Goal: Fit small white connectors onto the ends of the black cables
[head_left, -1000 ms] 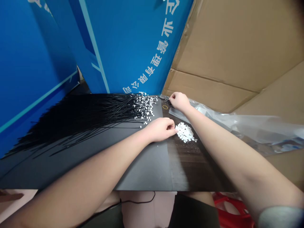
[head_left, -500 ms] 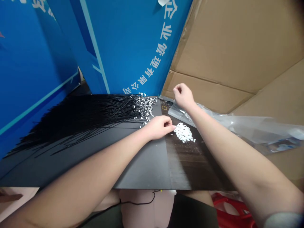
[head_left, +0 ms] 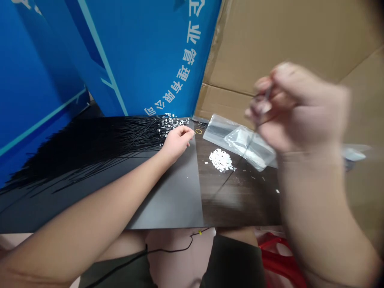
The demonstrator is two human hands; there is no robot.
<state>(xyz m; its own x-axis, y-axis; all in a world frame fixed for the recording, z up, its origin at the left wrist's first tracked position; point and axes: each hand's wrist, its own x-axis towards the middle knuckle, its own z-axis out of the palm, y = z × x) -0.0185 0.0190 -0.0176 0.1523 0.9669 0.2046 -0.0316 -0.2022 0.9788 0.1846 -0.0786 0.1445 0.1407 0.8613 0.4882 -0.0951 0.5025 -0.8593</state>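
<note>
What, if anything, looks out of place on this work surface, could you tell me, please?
Several stray small white pieces lie scattered across the dark wood-grain board, apart from the main white pile, so they look spilled.

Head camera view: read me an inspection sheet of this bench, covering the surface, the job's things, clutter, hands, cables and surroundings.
Surface: a flat board, matte dark grey on the left, printed wood grain on the right.
Job's things: thin black strands fanned across the board, small white pieces at their tips, a white pile on the wood grain.
Clutter: a clear plastic bag on the board's far edge, stray white bits nearby.
Hands: left hand at the strand tips; right hand raised, blurred, pinching something thin.
Cables: a thin black wire below the board.
Surroundings: blue printed panels, cardboard, red plastic.
</note>
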